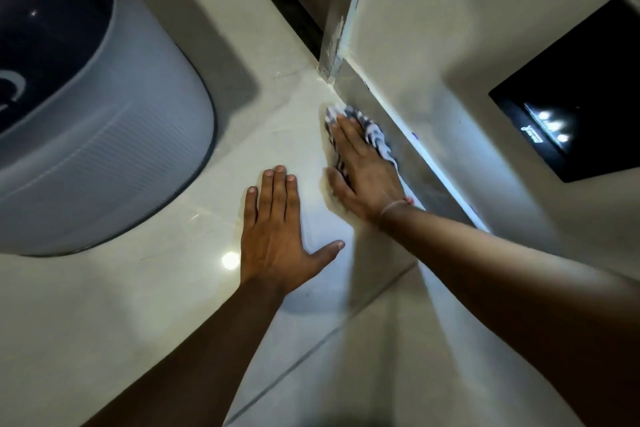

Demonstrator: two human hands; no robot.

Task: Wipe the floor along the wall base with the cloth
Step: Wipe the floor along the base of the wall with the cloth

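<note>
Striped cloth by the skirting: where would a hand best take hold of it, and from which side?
The free edge beyond the right hand, from the floor side: the striped cloth lies pressed against the skirting, so the wall side is blocked.

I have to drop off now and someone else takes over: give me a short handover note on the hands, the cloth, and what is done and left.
Right hand: pressed flat on the cloth, fingers pointing to the corner.
Left hand: empty, palm flat on the floor, bracing.
Cloth: striped, on the floor against the wall base, just short of the corner by the door frame. A grey appliance stands to the left, clear of both hands.
Done: cannot tell from this view how much has been wiped.
Left: likely the last bit into the corner, and any stretch not yet covered.
</note>
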